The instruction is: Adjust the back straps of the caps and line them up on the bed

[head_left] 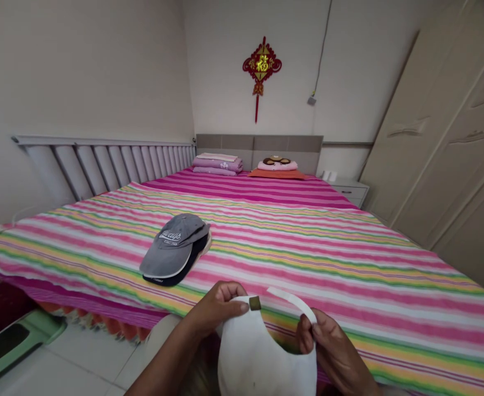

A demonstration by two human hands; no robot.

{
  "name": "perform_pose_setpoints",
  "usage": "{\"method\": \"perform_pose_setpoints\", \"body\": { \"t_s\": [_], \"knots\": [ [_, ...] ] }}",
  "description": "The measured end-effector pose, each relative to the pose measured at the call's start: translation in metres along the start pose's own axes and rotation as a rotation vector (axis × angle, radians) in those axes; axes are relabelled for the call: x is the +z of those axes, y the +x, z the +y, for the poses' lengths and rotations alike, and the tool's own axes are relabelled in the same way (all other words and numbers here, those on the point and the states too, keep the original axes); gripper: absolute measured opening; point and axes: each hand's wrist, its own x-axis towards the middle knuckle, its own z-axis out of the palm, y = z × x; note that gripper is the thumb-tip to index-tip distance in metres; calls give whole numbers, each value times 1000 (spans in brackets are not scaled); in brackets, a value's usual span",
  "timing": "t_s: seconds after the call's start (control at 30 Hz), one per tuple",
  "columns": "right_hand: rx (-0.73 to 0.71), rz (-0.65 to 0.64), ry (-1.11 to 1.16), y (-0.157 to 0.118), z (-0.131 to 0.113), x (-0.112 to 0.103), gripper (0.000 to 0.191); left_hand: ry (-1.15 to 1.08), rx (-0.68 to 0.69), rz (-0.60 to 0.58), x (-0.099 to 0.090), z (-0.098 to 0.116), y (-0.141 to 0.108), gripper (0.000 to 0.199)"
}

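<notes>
A white cap [262,352] is held in both hands over the near edge of the bed, its white strap [291,302] arched across the rear opening beside a small square tab [254,303]. The left hand [215,311] has its fingers clamped on the cap's rim at the tab; the right hand [333,352] has its fingers clamped at the strap's end. A grey cap [174,247] sits stacked on a dark cap [171,272] on the striped bedsheet [308,258], apart from both hands.
</notes>
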Motion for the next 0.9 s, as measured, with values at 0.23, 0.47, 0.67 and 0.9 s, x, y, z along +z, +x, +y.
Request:
{"method": "perform_pose_setpoints", "body": {
  "t_s": [0.23, 0.47, 0.67, 0.9],
  "knots": [
    [-51, 48, -112, 2, -11, 4, 27, 15, 25, 24, 7, 0, -2, 28],
    [15, 87, -424, 7, -25, 27, 27, -166, 6, 6, 10, -11, 0, 24],
    [27, 123, -519, 10, -33, 45, 30, -331, -9, -2, 9, -19, 2, 23],
    [5, 76, -564, 11, -31, 50, 30, -313, -24, -9, 10, -19, 4, 24]
  ]
}}
